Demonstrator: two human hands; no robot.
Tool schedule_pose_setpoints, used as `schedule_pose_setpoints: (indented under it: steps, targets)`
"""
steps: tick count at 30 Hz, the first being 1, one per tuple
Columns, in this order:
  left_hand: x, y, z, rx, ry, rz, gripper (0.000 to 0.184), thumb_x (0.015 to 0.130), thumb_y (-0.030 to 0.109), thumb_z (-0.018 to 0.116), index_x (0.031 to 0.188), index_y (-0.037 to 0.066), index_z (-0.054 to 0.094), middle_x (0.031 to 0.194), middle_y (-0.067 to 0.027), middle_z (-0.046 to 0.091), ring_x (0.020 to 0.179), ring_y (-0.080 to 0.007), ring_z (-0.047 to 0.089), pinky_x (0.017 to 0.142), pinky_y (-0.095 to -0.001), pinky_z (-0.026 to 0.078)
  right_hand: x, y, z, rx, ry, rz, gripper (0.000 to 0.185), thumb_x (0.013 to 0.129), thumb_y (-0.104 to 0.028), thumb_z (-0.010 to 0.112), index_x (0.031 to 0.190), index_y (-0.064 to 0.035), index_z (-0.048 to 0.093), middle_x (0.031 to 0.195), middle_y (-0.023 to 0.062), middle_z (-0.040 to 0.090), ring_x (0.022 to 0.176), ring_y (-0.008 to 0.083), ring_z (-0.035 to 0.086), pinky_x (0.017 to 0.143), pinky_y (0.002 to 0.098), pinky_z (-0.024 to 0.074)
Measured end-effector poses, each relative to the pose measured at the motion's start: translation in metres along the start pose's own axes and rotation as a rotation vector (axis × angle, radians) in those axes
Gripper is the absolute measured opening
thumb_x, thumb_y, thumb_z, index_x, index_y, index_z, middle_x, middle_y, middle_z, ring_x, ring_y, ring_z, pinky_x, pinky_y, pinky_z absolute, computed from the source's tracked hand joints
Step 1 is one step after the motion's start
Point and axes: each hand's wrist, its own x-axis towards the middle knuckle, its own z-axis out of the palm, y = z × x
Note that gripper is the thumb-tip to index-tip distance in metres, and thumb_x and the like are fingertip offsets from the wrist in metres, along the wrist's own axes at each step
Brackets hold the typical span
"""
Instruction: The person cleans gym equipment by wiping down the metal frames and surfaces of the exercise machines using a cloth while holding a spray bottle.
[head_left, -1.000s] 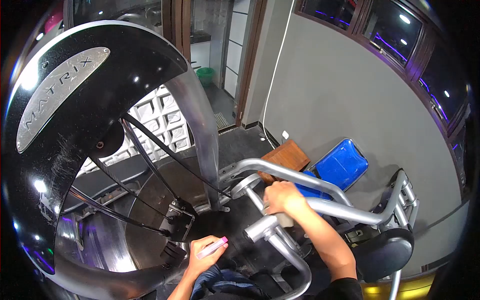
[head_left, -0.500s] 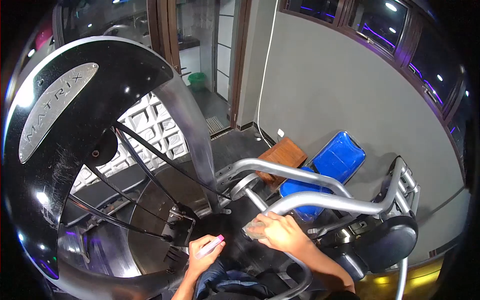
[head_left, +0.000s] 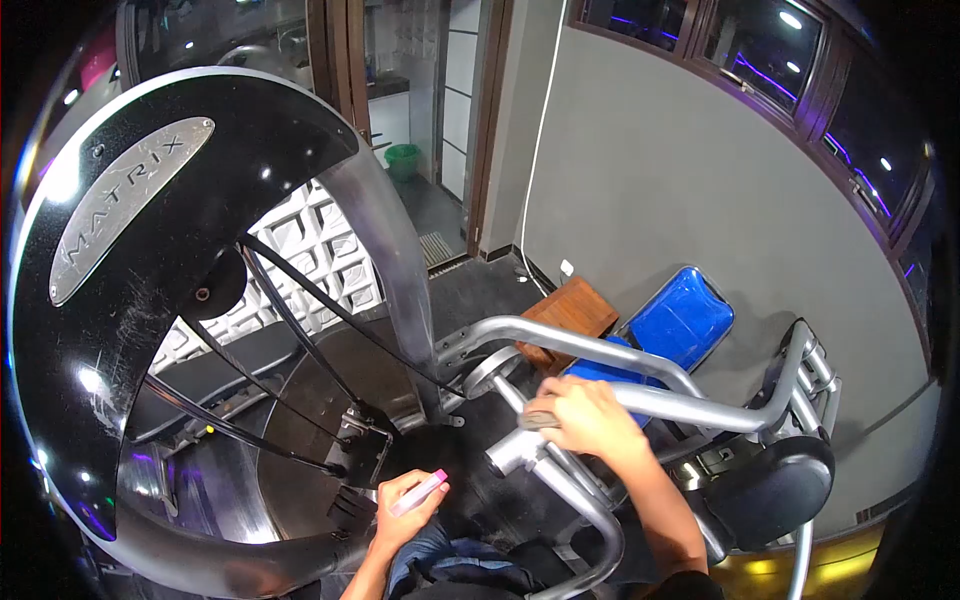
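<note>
My left hand (head_left: pixel 404 505) is closed around a small pale bottle (head_left: pixel 420 494) with a pink top, held low in front of my lap. A greyish wad (head_left: pixel 540 419), perhaps a cloth or sponge, sits under the fingers of my right hand (head_left: pixel 588 418). That hand presses it against the silver tube frame (head_left: pixel 690 404) of a gym machine, near the bend. Just below the wad, the open end of a short silver tube (head_left: pixel 512 452) shows. My right palm hides part of the tube.
To the left stands a large black machine housing (head_left: pixel 250 130) marked MATRIX, with black cables (head_left: pixel 300 350) running down. A black pad (head_left: pixel 770 490) is at the right. Behind the tubes are a wooden box (head_left: pixel 572 312) and a blue folding chair (head_left: pixel 682 318) by the grey wall.
My right hand has moved up and right along the silver tube with the greyish wad, uncovering the short tube's end. My left hand stays in place with the bottle.
</note>
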Motion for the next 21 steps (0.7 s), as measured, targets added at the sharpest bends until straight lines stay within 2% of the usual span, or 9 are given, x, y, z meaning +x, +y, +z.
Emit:
schedule_pose_setpoints:
  steps: [4, 6, 7, 10, 12, 15, 17, 19, 21]
  targets:
    - [-0.004, 0.0, -0.001, -0.007, 0.02, 0.012, 0.011, 0.084, 0.012, 0.076, 0.083, 0.002, 0.072, 0.065, -0.0023, 0.066, 0.058, -0.0056, 0.058, 0.054, -0.0227, 0.043, 0.037, -0.023, 0.047, 0.042, -0.037, -0.149, 0.021, 0.071, -0.02, 0.071, 0.09, -0.0148, 0.077, 0.088, 0.0107, 0.07, 0.088, 0.0309, 0.07, 0.078, 0.043, 0.0567]
    - [-0.007, -0.001, 0.0, -0.038, 0.033, -0.035, 0.011, 0.084, 0.012, 0.076, 0.083, 0.002, 0.072, 0.064, -0.0012, 0.065, 0.057, -0.0047, 0.056, 0.053, -0.0224, 0.042, 0.062, -0.03, 0.046, -0.038, -0.31, -0.074, 0.026, 0.067, -0.026, 0.071, 0.086, -0.0107, 0.078, 0.085, 0.0149, 0.072, 0.086, 0.032, 0.071, 0.078, 0.0438, 0.0565]
    - [-0.009, -0.005, 0.001, -0.044, 0.03, -0.042, 0.011, 0.084, 0.012, 0.076, 0.083, 0.002, 0.072, 0.064, -0.0012, 0.065, 0.057, -0.0047, 0.056, 0.053, -0.0224, 0.042, 0.076, -0.023, 0.057, -0.026, -0.343, -0.102, 0.032, 0.065, -0.037, 0.072, 0.085, -0.0124, 0.078, 0.081, 0.017, 0.073, 0.084, 0.0341, 0.071, 0.076, 0.0446, 0.0564]
    - [-0.01, -0.014, 0.007, -0.048, 0.063, -0.032, 0.012, 0.085, 0.013, 0.076, 0.083, 0.002, 0.072, 0.062, 0.0001, 0.063, 0.055, -0.0035, 0.053, 0.052, -0.0222, 0.041, 0.109, -0.029, 0.073, -0.134, -0.534, -0.097, 0.035, 0.065, -0.04, 0.073, 0.086, -0.0132, 0.079, 0.085, 0.0168, 0.073, 0.085, 0.0343, 0.071, 0.078, 0.0447, 0.0562]
    - [-0.013, -0.01, 0.007, -0.059, 0.066, -0.053, 0.012, 0.085, 0.013, 0.076, 0.083, 0.002, 0.072, 0.062, 0.0005, 0.062, 0.055, -0.0034, 0.053, 0.051, -0.0221, 0.041, 0.122, -0.038, 0.073, -0.222, -0.811, -0.015, 0.038, 0.064, -0.042, 0.074, 0.088, -0.0138, 0.079, 0.086, 0.0168, 0.074, 0.086, 0.0351, 0.071, 0.08, 0.0446, 0.056]
    - [-0.018, -0.016, 0.01, -0.086, 0.078, -0.087, 0.012, 0.086, 0.013, 0.076, 0.084, 0.002, 0.071, 0.062, 0.0013, 0.062, 0.055, -0.0031, 0.053, 0.051, -0.022, 0.041, 0.108, -0.034, 0.061, -0.137, -0.687, -0.1, 0.042, 0.064, -0.043, 0.075, 0.094, -0.0142, 0.079, 0.094, 0.0176, 0.074, 0.089, 0.0349, 0.071, 0.082, 0.0444, 0.0559]
    - [-0.022, -0.024, 0.011, -0.102, 0.082, -0.1, 0.012, 0.086, 0.013, 0.076, 0.084, 0.002, 0.071, 0.062, 0.0018, 0.062, 0.055, -0.0029, 0.053, 0.051, -0.0219, 0.04, 0.082, -0.035, 0.039, -0.068, -0.649, -0.137, 0.037, 0.067, -0.035, 0.077, 0.096, -0.0132, 0.078, 0.098, 0.0153, 0.072, 0.092, 0.0339, 0.07, 0.082, 0.0444, 0.0552]
    - [-0.025, -0.03, 0.014, -0.183, 0.073, -0.183, 0.013, 0.086, 0.013, 0.075, 0.083, 0.002, 0.071, 0.062, 0.0018, 0.062, 0.055, -0.003, 0.053, 0.05, -0.0219, 0.04, 0.053, -0.035, 0.028, 0.063, -0.355, -0.238, 0.031, 0.071, -0.024, 0.078, 0.099, -0.0126, 0.077, 0.1, 0.0112, 0.068, 0.095, 0.0329, 0.068, 0.083, 0.0441, 0.0541]
    - [-0.027, -0.033, 0.015, -0.192, 0.081, -0.182, 0.013, 0.086, 0.013, 0.076, 0.083, 0.002, 0.071, 0.062, 0.0015, 0.062, 0.055, -0.0031, 0.053, 0.05, -0.022, 0.04, 0.029, -0.042, 0.008, 0.099, -0.328, -0.214, 0.03, 0.072, -0.021, 0.077, 0.1, -0.0126, 0.077, 0.098, 0.0096, 0.065, 0.095, 0.0325, 0.067, 0.083, 0.0439, 0.0534]
